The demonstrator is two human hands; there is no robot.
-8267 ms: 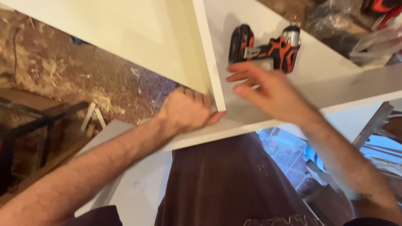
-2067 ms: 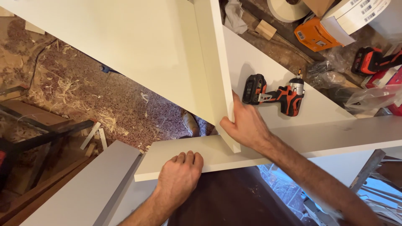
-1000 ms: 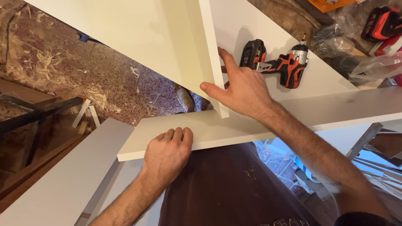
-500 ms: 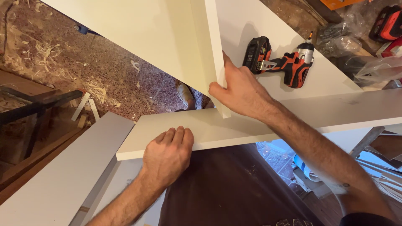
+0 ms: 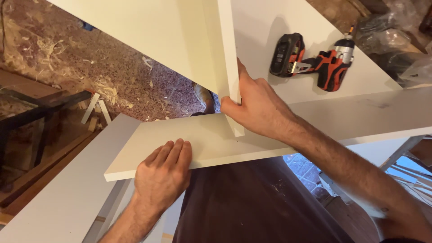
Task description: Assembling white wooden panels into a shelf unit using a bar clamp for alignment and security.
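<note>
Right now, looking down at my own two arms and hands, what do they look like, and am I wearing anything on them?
Both arms are bare along their whole visible length, with dark hair on the forearms. No sleeves, gloves, watch or rings show on the left hand or the right hand. The fingernails are short. Between the arms hangs a dark brown fabric garment, dusted with pale specks.

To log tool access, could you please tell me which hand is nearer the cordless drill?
Right. The right hand grips the upright panel beside the cordless drill; the left hand rests farther away.
</note>
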